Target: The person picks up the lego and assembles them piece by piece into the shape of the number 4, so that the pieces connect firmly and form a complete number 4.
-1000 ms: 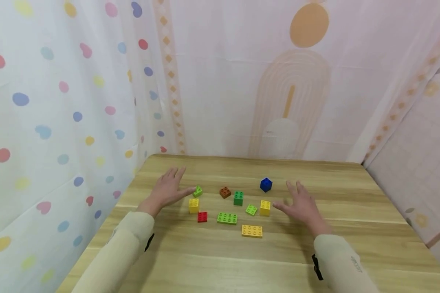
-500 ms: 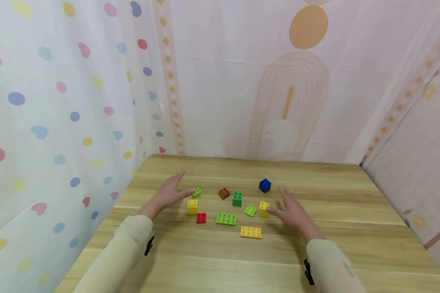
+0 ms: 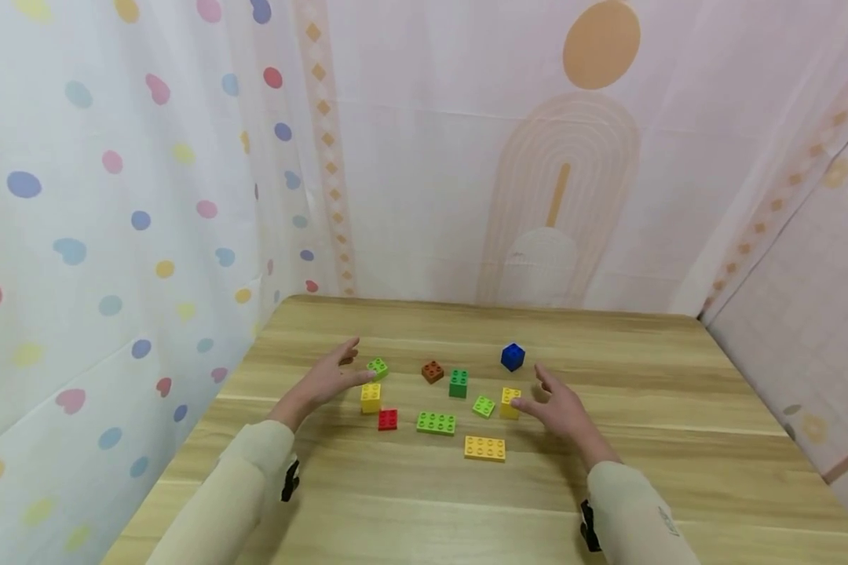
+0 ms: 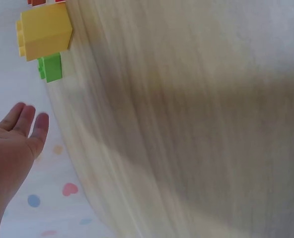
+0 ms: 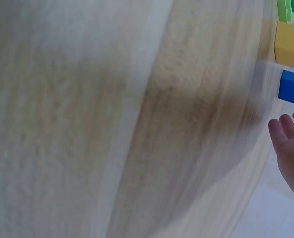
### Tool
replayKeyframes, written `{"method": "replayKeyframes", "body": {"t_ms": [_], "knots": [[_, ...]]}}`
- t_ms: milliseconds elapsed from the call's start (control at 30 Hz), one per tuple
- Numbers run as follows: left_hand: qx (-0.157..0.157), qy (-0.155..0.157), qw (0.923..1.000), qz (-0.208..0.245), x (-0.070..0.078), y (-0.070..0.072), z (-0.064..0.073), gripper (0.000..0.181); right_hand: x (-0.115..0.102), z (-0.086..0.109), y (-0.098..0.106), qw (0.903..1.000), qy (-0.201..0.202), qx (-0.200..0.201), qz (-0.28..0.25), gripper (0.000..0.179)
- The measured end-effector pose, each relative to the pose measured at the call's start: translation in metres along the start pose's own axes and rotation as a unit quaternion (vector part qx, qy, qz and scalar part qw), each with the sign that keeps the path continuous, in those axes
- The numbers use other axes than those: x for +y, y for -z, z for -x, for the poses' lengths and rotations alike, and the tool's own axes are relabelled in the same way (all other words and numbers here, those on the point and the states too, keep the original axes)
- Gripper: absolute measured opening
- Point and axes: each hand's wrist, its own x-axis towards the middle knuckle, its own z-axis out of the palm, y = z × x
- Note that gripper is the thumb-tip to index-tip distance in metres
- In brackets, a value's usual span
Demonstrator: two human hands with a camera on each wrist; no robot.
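My left hand [image 3: 327, 378] is held over the left of the wooden table, fingers spread; its thumb overlaps the edge of a small lime brick [image 3: 378, 366]. Just below that thumb stands a tall yellow brick [image 3: 371, 399], beside a flat red brick [image 3: 388, 420]. On the other side, my right hand [image 3: 560, 406] has its thumb tip over the edge of a second tall yellow brick [image 3: 509, 401]. A blue brick [image 3: 513, 357] lies beyond its fingertips and shows in the right wrist view too. Neither hand holds anything.
Between the hands lie a brown brick [image 3: 433, 371], a dark green brick [image 3: 458, 384], a small lime brick [image 3: 484, 406] and a long lime brick [image 3: 436, 424]. A long yellow-orange brick [image 3: 484, 449] is nearest. Patterned curtains [image 3: 424, 157] hang behind and beside the table.
My right hand has moved left, its thumb now overlapping the right yellow brick. My left hand has come slightly lower and its fingers have drawn in a little. The bricks stay put.
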Motion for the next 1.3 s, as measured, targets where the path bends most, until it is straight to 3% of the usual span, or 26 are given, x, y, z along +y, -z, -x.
{"method": "replayKeyframes", "body": {"t_ms": [267, 433, 733, 967, 1300], "knots": [[-0.003, -0.006, 0.9996, 0.027, -0.007, 0.001, 0.0, 0.081, -0.003, -0.004, -0.004, 0.9985, 0.002, -0.003, -0.055, 0.082], [-0.017, -0.004, 0.9993, 0.032, -0.02, 0.0, 0.001, 0.075, -0.002, -0.004, -0.008, 0.9977, -0.001, -0.009, -0.068, 0.076], [-0.041, -0.005, 0.9967, 0.07, -0.029, -0.01, 0.004, 0.069, -0.003, -0.001, -0.01, 0.9965, -0.014, -0.008, -0.082, 0.062], [-0.035, 0.0, 0.9971, 0.068, -0.032, -0.017, 0.004, 0.064, 0.001, -0.003, -0.014, 0.9958, -0.017, -0.01, -0.09, 0.055], [-0.026, -0.019, 0.9986, 0.042, -0.029, -0.02, 0.006, 0.051, 0.0, -0.003, -0.018, 0.9959, -0.018, -0.005, -0.088, 0.049]]}}
